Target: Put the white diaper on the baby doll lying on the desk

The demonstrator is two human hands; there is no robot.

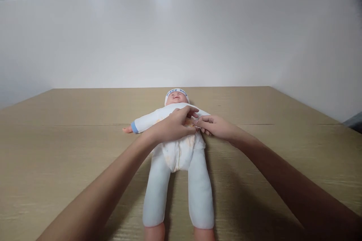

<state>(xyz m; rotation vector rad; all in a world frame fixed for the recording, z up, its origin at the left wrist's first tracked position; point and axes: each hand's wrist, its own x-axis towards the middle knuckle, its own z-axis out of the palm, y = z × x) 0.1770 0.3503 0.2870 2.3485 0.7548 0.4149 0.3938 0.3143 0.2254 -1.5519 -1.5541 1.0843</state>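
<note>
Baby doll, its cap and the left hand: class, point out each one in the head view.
Baby doll (pixel 199 188): head view, on its white trouser leg.
Cap (pixel 173 92): head view, on the white lettered band.
Left hand (pixel 175 124): head view, on the back of the hand.

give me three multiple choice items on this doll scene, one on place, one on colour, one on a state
1. Where do both hands rest?
A. on the doll's feet
B. on the doll's belly
C. on the bare table

2. What colour is the cuff on the doll's outstretched sleeve?
A. blue
B. red
C. green

3. How does the doll lie?
A. face down
B. sitting upright
C. on its back, legs towards the camera

Answers:
1 B: the left hand and right hand meet on the middle of the doll, above the diaper.
2 A: the cuff by the doll's bare hand is blue.
3 C: the face under the cap looks up from the table.
</note>
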